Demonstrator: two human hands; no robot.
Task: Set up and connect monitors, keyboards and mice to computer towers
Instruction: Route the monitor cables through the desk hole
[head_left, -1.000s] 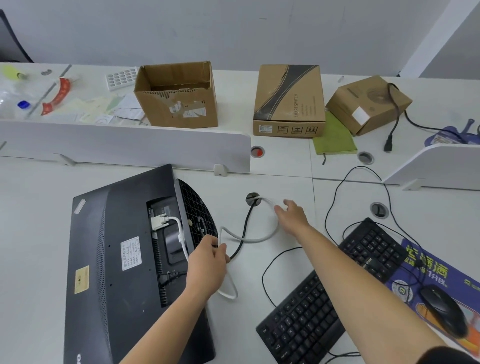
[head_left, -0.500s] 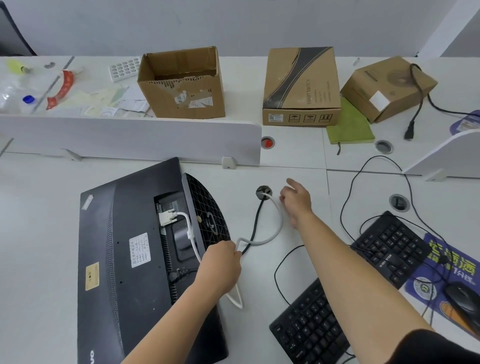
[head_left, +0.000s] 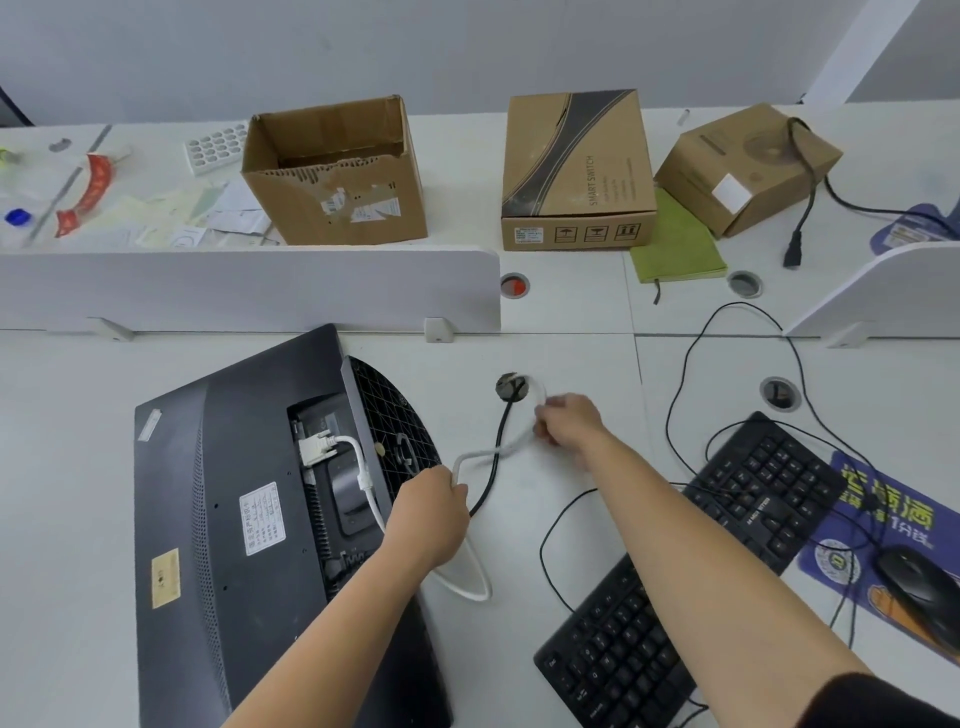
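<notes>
A black monitor (head_left: 218, 519) lies face down on the white desk, its round stand base (head_left: 400, 431) pointing right. A white video cable (head_left: 488, 452) is plugged into its back by a white connector (head_left: 314, 449) and runs to the desk's cable hole (head_left: 510, 385). My left hand (head_left: 431, 514) grips a loop of this cable beside the stand. My right hand (head_left: 566, 423) pinches the same cable just right of the hole. A black power cord (head_left: 496, 457) also passes into the hole. A black keyboard (head_left: 691, 566) and black mouse (head_left: 919, 582) lie at the right.
A white divider panel (head_left: 249, 286) stands behind the monitor. Beyond it sit an open cardboard box (head_left: 332, 171), a closed box (head_left: 576, 171) and a smaller box (head_left: 743, 166) with a black cord. A blue mouse pad (head_left: 872, 525) and thin black wires lie right.
My right hand closed on the white cable near the hole and drew it in, shrinking the loop. My left hand kept its grip on the cable by the stand.
</notes>
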